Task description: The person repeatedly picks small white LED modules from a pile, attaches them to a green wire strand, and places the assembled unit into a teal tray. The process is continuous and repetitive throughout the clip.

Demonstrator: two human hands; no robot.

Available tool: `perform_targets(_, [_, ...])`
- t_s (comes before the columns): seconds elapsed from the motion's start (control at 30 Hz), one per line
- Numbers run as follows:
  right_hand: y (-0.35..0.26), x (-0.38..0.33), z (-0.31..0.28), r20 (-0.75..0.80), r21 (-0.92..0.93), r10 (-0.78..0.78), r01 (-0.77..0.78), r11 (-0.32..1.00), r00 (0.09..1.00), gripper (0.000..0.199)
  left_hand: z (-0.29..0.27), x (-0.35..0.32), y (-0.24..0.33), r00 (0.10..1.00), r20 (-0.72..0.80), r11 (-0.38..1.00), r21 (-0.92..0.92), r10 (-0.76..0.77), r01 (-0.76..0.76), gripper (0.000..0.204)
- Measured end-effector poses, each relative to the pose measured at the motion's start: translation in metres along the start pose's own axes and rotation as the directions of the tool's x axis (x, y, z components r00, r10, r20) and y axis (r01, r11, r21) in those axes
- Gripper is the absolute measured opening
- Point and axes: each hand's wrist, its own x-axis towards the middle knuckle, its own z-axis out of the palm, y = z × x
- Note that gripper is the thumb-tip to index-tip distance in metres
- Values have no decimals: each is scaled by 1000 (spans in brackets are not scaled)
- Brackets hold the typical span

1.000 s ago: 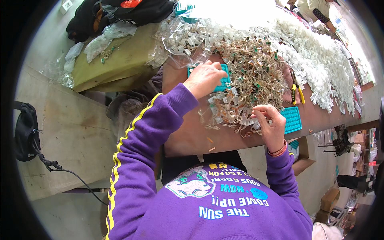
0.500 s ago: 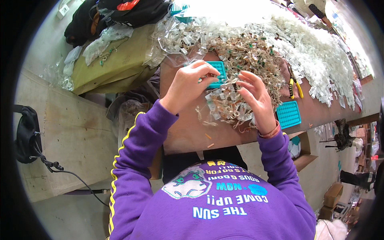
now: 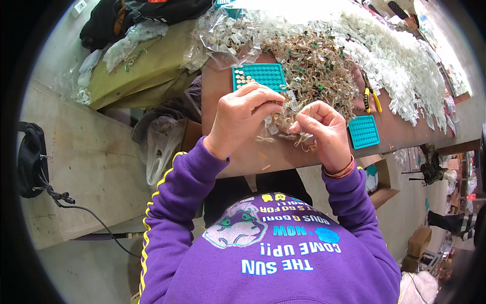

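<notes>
My left hand (image 3: 246, 115) is closed in a pinch just below a teal tray (image 3: 266, 76); whatever sits between its fingertips is too small to name. The tray has rows of hollows, and several small round beige pieces (image 3: 242, 79) lie at its left end. My right hand (image 3: 326, 133) is also pinched, at the near edge of a heap of beige cords with clear tags (image 3: 319, 68). Cord ends and clear bits show beneath its fingers; what it grips is not clear. A few tagged cords (image 3: 271, 126) lie between both hands.
A second teal tray (image 3: 364, 131) lies right of my right hand, with yellow-handled pliers (image 3: 373, 96) behind it. White clear-plastic pieces (image 3: 390, 76) are piled at the far right. An olive-green bundle (image 3: 142, 76) stands left. Small sticks (image 3: 266, 167) lie near the table edge.
My left hand has drawn back toward me, uncovering the tray's left part and its round pieces. My right hand's spread fingers have curled into a pinch and come slightly nearer.
</notes>
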Motion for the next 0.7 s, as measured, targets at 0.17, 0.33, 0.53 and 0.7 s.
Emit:
perform_targets(0.17, [-4, -4, 5, -137, -319, -307, 251, 914, 942, 19, 2, -8, 7, 981, 31, 970, -146, -192, 195, 17])
perform_targets(0.33, [-9, -13, 9, 325, -825, -608, 531, 192, 724, 34, 10, -22, 8, 947, 32, 912, -260, -320, 317, 16])
perform_targets(0.53, [20, -27, 16, 257, -774, -520, 495, 394, 815, 20, 27, -57, 26, 894, 57, 849, -292, -444, 441, 16])
perform_targets(0.7, [34, -45, 0, -41, -470, -212, 169, 866, 976, 12, 13, -70, 3, 812, 16, 792, -207, -584, 574, 18])
